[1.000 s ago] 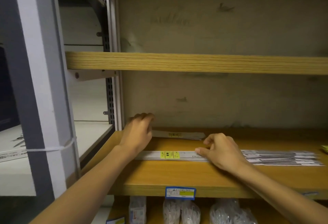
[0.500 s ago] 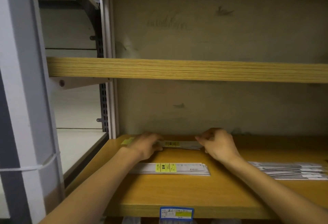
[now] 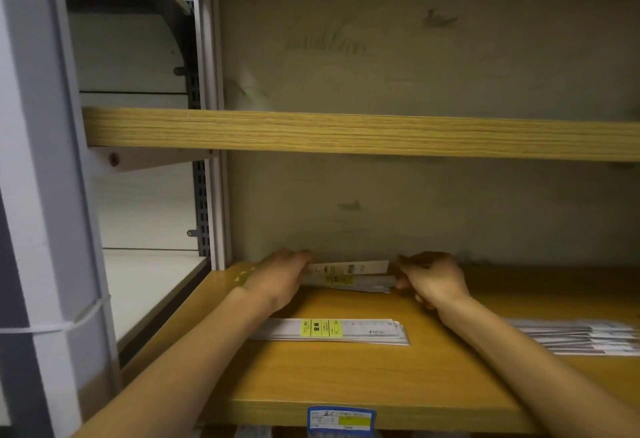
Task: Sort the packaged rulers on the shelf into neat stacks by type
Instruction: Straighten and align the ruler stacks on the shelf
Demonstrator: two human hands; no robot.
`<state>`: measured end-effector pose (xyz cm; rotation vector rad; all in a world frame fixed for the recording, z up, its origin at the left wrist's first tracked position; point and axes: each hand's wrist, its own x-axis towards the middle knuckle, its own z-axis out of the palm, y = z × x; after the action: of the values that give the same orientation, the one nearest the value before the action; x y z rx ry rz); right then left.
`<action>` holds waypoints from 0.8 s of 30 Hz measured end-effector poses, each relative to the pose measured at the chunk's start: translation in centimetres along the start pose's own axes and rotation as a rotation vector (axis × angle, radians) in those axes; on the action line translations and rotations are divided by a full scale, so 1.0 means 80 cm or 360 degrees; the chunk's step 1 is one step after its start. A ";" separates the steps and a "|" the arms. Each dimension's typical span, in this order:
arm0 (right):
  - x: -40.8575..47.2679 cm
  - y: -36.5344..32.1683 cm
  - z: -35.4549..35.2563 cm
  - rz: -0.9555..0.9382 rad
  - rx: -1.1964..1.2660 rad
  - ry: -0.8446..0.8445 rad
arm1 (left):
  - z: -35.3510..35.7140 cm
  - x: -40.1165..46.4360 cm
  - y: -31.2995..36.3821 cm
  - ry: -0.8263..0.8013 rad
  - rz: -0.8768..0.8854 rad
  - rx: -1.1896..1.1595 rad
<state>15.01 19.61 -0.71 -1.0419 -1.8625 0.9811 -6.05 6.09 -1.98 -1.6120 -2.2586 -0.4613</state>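
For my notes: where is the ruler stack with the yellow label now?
In the head view, the yellow-labelled stack lies mid-shelf, nearer the front edge than both hands, left of the grey stack.

On the shelf [image 3: 346, 378], one ruler stack [image 3: 332, 331] lies in front, another [image 3: 585, 337] to its right, a third bundle [image 3: 349, 276] behind at the back wall.

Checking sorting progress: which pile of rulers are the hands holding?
The back pile by the wall, gripped at its ends by left hand and right hand; the other two lie untouched nearer the front.

both hands [image 3: 280, 281] [image 3: 433, 280] now off the front stack, onto the back ruler packs [image 3: 349, 276]
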 end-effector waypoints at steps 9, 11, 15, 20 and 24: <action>-0.002 -0.020 0.015 0.0342 0.0298 -0.0033 | -0.011 -0.006 0.012 0.0180 0.0152 -0.0011; -0.003 -0.021 0.019 0.0347 0.0367 0.0008 | -0.015 -0.008 0.016 0.0203 0.0174 -0.0009; -0.005 -0.025 0.025 0.0365 0.0544 0.0128 | -0.016 -0.011 0.016 0.0263 0.0233 -0.0080; -0.002 -0.027 0.021 0.0361 0.0674 0.0192 | -0.021 -0.013 0.009 0.0443 0.0315 -0.0055; 0.008 -0.026 0.010 0.0390 0.0787 0.0251 | -0.024 -0.013 0.010 0.0184 0.0200 -0.0078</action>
<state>13.47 19.25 0.93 -1.0163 -1.2883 1.3722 -4.85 4.57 -0.65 -1.6936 -2.0635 -0.5659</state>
